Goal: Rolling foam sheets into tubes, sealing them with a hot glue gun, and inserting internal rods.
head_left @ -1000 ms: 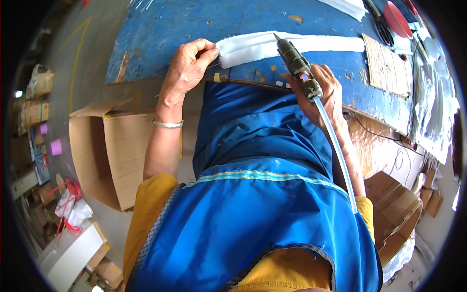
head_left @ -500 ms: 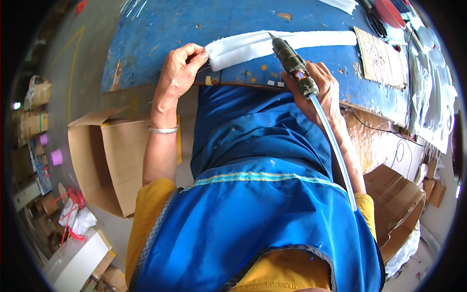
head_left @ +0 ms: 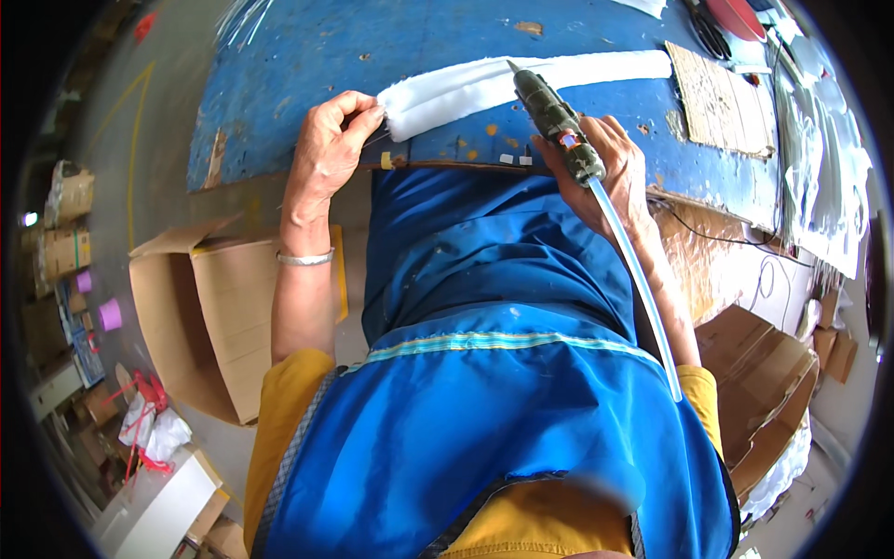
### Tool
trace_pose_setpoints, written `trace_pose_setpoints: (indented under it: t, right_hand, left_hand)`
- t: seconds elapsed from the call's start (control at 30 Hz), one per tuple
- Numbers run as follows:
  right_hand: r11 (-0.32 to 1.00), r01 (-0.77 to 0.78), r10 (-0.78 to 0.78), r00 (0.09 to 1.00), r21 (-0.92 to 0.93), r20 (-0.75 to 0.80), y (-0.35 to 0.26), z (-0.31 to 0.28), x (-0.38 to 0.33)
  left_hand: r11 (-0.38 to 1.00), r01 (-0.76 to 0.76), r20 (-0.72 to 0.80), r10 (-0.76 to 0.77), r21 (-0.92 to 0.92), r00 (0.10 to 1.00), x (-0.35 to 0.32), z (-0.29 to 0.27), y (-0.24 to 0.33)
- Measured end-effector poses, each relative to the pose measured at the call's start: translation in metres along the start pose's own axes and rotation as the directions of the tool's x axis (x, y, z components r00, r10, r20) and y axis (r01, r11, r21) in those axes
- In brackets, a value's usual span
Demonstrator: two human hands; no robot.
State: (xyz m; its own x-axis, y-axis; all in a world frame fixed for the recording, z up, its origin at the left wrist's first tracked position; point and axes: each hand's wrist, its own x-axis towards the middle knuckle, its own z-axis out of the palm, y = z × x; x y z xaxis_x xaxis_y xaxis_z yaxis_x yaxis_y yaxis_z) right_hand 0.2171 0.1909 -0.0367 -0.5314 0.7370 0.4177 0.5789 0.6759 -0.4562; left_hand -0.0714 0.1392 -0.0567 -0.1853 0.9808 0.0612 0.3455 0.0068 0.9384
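A long strip of white fluffy fabric point(head_left: 447, 104) lies across the near part of the blue worktable, its lengthwise edge folded over. At its left end, my left hand point(head_left: 337, 135) pinches the corner between thumb and fingers; a thin strand or wire shows just below them. My right hand point(head_left: 605, 168) is wrapped round a dark green hot glue gun point(head_left: 557, 121), with a long translucent glue stick point(head_left: 633, 270) trailing from its rear. The gun's nozzle tip is over the strip's upper middle; whether it touches the fabric I cannot tell.
The blue worktable point(head_left: 372, 56) has chipped, glue-spotted patches. A cardboard piece point(head_left: 722, 101) lies at the strip's right end, with scissors point(head_left: 710, 33) and a red bowl point(head_left: 738, 19) beyond. White sheets point(head_left: 824, 168) hang off the right edge. Open cardboard boxes point(head_left: 233, 317) stand below.
The whole view has shifted slightly, so the table and strip sit a little further left. Both hands keep their holds; the glue gun's tip stays near the same place on the strip.
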Motion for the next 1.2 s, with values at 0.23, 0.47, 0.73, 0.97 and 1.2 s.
trace_pose_setpoints:
  t: [0.23,0.47,0.73,0.97,1.2]
  right_hand:
    - [1.000,-0.018,0.018,1.000,-0.024,-0.025,0.0013,-0.0015,-0.0012]
    - [0.999,-0.034,0.034,0.999,-0.033,-0.010,0.0029,-0.0028,-0.0025]
    - [0.999,-0.034,0.034,0.999,-0.017,-0.025,0.0037,-0.0052,-0.0024]
    - [0.998,-0.055,0.054,0.998,-0.031,-0.021,0.0058,-0.0071,-0.0037]
    - [0.999,-0.042,0.041,0.998,-0.034,-0.043,0.0077,-0.0079,-0.0049]
  left_hand:
    - [1.000,-0.007,-0.012,0.006,-0.027,1.000,0.0001,0.0011,-0.0020]
    - [1.000,0.016,-0.010,-0.016,0.004,1.000,0.0001,0.0001,-0.0011]
    - [1.000,0.011,-0.015,-0.010,0.011,1.000,-0.0007,0.0008,-0.0003]
    - [1.000,0.010,-0.005,-0.010,0.001,1.000,-0.0001,0.0002,-0.0010]
    - [1.000,0.011,0.011,-0.011,-0.012,1.000,-0.0009,-0.0010,-0.0017]
